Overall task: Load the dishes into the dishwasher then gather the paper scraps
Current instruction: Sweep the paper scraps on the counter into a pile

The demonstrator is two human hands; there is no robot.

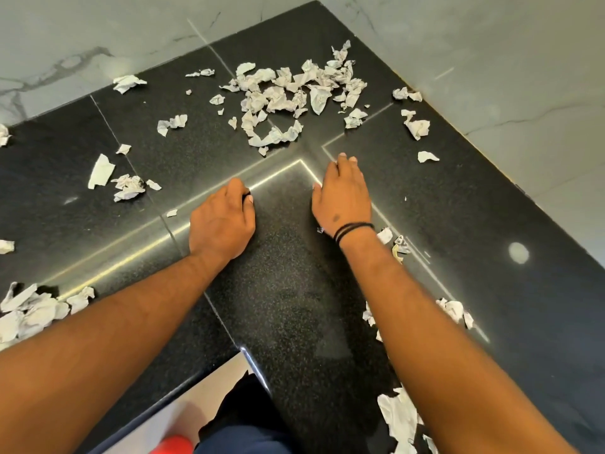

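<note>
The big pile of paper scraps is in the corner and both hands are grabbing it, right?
Not quite. The pile is in the corner, but the head view shows both hands apart from it: left hand and right hand rest on the bare counter.

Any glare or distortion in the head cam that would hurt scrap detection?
Head view: bright glare spot on the black countertop at right and shiny streaks along its seams; wide-angle bending at the edges; paper scraps sharp and high-contrast; no obvious blur on left hand or right hand.
</note>
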